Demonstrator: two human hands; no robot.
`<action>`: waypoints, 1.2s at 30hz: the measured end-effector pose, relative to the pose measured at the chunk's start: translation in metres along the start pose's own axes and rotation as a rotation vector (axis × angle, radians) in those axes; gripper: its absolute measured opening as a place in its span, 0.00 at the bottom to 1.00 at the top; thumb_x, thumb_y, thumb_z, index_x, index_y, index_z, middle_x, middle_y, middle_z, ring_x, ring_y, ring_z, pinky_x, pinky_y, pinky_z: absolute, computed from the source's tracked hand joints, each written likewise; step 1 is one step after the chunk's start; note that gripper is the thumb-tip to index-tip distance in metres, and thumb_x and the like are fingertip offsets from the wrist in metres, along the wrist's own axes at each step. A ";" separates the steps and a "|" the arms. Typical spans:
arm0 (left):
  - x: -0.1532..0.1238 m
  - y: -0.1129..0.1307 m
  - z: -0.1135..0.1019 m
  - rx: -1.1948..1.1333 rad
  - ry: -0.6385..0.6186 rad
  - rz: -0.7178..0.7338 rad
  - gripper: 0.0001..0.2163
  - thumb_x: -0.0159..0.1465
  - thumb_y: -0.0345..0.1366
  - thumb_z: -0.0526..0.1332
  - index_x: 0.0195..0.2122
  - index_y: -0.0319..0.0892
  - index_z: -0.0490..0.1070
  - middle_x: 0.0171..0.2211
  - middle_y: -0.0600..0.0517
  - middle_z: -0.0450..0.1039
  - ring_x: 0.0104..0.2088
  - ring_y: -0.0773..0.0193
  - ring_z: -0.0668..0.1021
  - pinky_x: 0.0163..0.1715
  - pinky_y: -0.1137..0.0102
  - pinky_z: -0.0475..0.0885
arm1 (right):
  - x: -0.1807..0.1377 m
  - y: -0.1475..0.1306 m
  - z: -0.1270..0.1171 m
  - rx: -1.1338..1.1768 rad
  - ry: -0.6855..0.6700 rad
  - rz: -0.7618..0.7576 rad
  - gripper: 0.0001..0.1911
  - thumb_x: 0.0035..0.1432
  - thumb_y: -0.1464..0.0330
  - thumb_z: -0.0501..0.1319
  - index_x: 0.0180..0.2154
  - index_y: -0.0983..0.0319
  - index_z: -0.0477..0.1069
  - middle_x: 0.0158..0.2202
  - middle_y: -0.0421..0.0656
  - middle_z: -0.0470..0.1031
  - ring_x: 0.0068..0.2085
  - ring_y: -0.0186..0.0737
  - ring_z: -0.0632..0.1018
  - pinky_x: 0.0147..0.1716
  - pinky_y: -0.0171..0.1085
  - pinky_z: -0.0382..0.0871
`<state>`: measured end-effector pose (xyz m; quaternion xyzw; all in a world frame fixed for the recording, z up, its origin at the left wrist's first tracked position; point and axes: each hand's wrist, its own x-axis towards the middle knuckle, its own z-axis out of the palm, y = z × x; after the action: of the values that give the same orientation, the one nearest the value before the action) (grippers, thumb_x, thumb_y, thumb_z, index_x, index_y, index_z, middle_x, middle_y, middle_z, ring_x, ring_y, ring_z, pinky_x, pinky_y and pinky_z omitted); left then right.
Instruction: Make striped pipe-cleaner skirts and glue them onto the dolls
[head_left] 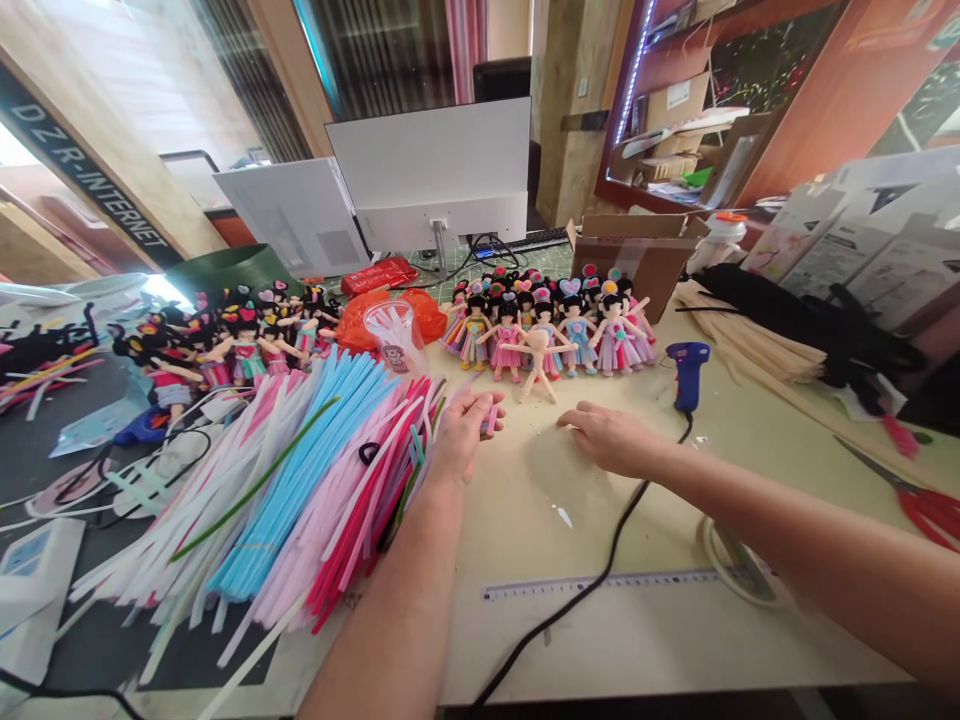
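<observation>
My left hand [463,432] is closed around a short pink strip [491,418] beside a big pile of pink, blue, white and red pipe cleaners [300,480]. My right hand [611,437] rests palm down on the cream table [675,640], fingers curled, with nothing visible in it. Just beyond both hands stands a bare, undressed doll figure [538,362] in front of a group of several finished dolls in coloured dresses [555,320].
A blue glue gun [686,370] stands right of my right hand, its black cord [592,580] running toward me. Red scissors [922,500] lie far right; a ruler [600,585] near the front edge. More dolls [225,345], a plastic cup [394,335], cardboard box [637,255] and monitors [442,170] stand behind.
</observation>
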<state>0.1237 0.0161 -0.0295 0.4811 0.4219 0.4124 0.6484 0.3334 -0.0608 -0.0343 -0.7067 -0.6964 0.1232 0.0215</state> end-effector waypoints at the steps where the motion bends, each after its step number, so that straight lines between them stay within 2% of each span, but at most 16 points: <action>1: 0.000 0.000 0.000 -0.004 -0.002 0.000 0.16 0.50 0.47 0.70 0.33 0.38 0.78 0.27 0.51 0.76 0.23 0.71 0.73 0.25 0.75 0.65 | -0.005 0.005 -0.001 0.020 0.010 -0.007 0.17 0.65 0.71 0.50 0.48 0.58 0.76 0.49 0.48 0.76 0.43 0.44 0.79 0.40 0.37 0.67; 4: 0.000 -0.001 0.001 -0.016 -0.003 -0.004 0.17 0.49 0.47 0.70 0.33 0.38 0.78 0.26 0.52 0.75 0.23 0.71 0.73 0.26 0.74 0.65 | -0.009 0.019 -0.007 0.066 0.055 0.000 0.12 0.60 0.73 0.55 0.40 0.60 0.76 0.42 0.45 0.77 0.41 0.40 0.78 0.39 0.34 0.66; 8: 0.000 -0.003 0.002 -0.004 -0.004 -0.014 0.18 0.48 0.47 0.71 0.34 0.38 0.78 0.26 0.51 0.76 0.24 0.70 0.73 0.26 0.74 0.65 | 0.006 0.035 -0.015 0.096 0.123 0.091 0.03 0.53 0.71 0.61 0.32 0.61 0.73 0.30 0.40 0.76 0.32 0.37 0.76 0.29 0.32 0.63; 13: 0.000 -0.002 0.001 0.028 -0.014 -0.019 0.20 0.48 0.47 0.70 0.36 0.37 0.79 0.26 0.52 0.75 0.24 0.70 0.73 0.26 0.74 0.65 | 0.024 0.047 -0.017 0.113 0.176 0.164 0.05 0.54 0.69 0.60 0.28 0.60 0.73 0.25 0.38 0.76 0.27 0.35 0.74 0.24 0.32 0.61; 15: 0.001 -0.002 0.001 0.034 -0.018 -0.023 0.20 0.49 0.47 0.70 0.36 0.37 0.79 0.26 0.52 0.75 0.24 0.70 0.73 0.26 0.74 0.65 | 0.028 0.052 -0.016 0.099 0.197 0.181 0.06 0.55 0.70 0.59 0.29 0.60 0.74 0.26 0.39 0.77 0.28 0.36 0.74 0.25 0.33 0.61; 21: 0.000 -0.002 0.002 0.054 -0.020 -0.026 0.18 0.51 0.47 0.69 0.37 0.37 0.79 0.27 0.51 0.76 0.24 0.70 0.73 0.28 0.73 0.66 | 0.031 0.056 -0.004 -0.002 0.249 0.201 0.10 0.61 0.70 0.53 0.36 0.60 0.74 0.37 0.47 0.80 0.37 0.43 0.76 0.30 0.35 0.59; 25: 0.000 -0.002 0.004 0.061 -0.025 -0.029 0.17 0.51 0.46 0.68 0.36 0.37 0.79 0.26 0.52 0.75 0.24 0.70 0.73 0.27 0.73 0.66 | 0.015 0.037 0.013 -0.037 0.208 0.095 0.12 0.65 0.71 0.49 0.39 0.62 0.71 0.38 0.50 0.78 0.37 0.44 0.75 0.33 0.36 0.61; 29: 0.000 -0.004 0.006 0.062 -0.010 -0.036 0.16 0.51 0.45 0.69 0.35 0.38 0.79 0.25 0.52 0.75 0.23 0.70 0.73 0.26 0.74 0.65 | -0.010 0.017 0.022 -0.035 0.170 -0.062 0.10 0.64 0.73 0.50 0.38 0.61 0.70 0.40 0.48 0.77 0.43 0.43 0.74 0.42 0.36 0.63; 32: -0.001 -0.004 0.007 0.058 -0.006 -0.039 0.16 0.51 0.45 0.69 0.34 0.38 0.79 0.25 0.52 0.75 0.23 0.70 0.73 0.27 0.74 0.66 | -0.016 0.016 0.017 -0.020 0.159 -0.100 0.09 0.63 0.73 0.52 0.37 0.60 0.71 0.38 0.46 0.77 0.42 0.41 0.75 0.41 0.35 0.64; 36: -0.001 -0.004 0.007 0.065 -0.009 -0.026 0.16 0.51 0.45 0.69 0.34 0.38 0.79 0.26 0.51 0.76 0.23 0.70 0.73 0.27 0.73 0.66 | 0.005 0.037 -0.003 -0.031 0.221 0.037 0.14 0.65 0.71 0.50 0.40 0.62 0.75 0.44 0.49 0.78 0.44 0.43 0.76 0.40 0.36 0.65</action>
<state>0.1303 0.0125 -0.0316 0.4983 0.4381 0.3879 0.6397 0.3698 -0.0564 -0.0399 -0.7289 -0.6784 0.0339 0.0850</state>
